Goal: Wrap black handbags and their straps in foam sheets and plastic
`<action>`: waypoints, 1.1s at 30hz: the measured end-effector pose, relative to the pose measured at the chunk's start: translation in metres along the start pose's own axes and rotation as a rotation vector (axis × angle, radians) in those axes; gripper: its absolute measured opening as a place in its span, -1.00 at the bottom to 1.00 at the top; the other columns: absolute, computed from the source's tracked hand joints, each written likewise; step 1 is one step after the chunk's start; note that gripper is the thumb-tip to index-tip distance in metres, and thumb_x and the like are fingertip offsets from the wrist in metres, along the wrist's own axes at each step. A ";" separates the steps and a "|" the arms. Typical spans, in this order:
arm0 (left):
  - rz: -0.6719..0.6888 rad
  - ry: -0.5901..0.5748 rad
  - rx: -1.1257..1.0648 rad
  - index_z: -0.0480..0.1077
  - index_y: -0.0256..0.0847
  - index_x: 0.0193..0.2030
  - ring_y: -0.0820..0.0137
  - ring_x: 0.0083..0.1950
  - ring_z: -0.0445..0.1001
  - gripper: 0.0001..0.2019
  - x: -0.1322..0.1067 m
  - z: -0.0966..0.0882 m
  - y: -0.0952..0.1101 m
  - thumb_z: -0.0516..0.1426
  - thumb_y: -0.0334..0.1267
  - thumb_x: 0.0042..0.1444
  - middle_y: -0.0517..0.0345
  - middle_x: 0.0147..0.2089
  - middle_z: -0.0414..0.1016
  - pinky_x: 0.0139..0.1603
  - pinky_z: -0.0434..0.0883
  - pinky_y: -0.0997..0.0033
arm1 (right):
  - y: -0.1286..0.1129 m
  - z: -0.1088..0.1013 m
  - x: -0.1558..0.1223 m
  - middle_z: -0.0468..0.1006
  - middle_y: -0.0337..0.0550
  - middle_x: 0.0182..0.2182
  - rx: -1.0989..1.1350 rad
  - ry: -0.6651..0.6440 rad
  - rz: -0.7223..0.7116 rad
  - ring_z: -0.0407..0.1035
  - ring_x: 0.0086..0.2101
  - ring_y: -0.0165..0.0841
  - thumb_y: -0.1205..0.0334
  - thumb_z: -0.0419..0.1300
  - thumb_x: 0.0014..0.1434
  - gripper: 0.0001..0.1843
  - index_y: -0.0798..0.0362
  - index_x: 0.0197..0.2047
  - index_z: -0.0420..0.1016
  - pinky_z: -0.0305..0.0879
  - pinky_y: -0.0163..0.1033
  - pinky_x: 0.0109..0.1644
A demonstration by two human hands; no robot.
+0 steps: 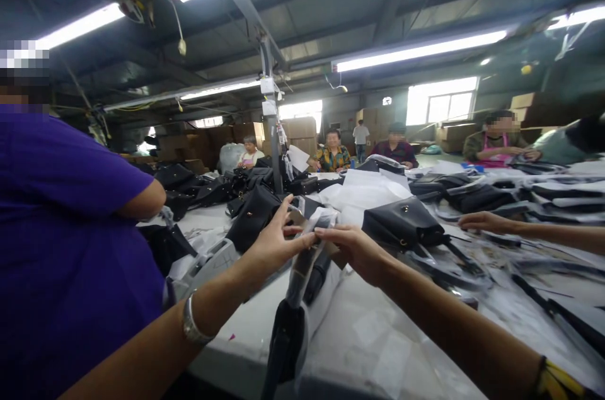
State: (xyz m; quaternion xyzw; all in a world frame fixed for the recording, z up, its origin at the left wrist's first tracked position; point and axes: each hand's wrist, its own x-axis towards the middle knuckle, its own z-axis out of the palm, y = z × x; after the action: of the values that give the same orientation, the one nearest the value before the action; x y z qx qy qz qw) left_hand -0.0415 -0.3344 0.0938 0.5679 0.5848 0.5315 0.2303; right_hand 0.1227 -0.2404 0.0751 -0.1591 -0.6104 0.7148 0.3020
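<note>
Table (363, 324) stretching before us, black piece (288, 327) dropping at its near edge: that weight could, we reckon, tug the clear plastic wrap (300, 271) askew. Up it runs, between our hands! Left hand (269, 242) half-spread, thumb at the wrap; right hand (359, 252) opposite, fingertips meeting it; whether either grips, we can't tell.

Beyond the far edge of the white worktop (333, 331) I can see stacked cardboard boxes (302, 128) and bright windows (420, 102). Past the near edge, left of the middle, a metal post (273, 132) reaches toward the dark, beamed ceiling (331, 16). Long tube lights (420, 50) glow overhead, and I notice cords dangling near them.
</note>
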 end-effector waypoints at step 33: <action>0.042 0.112 -0.200 0.49 -0.28 -0.13 0.24 -0.11 0.57 -0.61 -0.009 0.017 0.007 0.35 -0.12 -0.08 0.01 -0.17 0.61 -0.08 0.46 0.34 | 0.026 0.010 -0.008 0.60 -0.09 -0.15 0.191 0.069 -0.155 0.43 -0.20 -0.34 0.08 0.50 -0.03 -0.56 0.08 -0.10 0.63 0.28 -0.31 -0.15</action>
State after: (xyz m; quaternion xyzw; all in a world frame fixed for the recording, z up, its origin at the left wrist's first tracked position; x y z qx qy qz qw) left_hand -0.0214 -0.3379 0.0917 0.5236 0.5288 0.6228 0.2417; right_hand 0.1166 -0.2554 0.0504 -0.1066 -0.5393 0.7381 0.3912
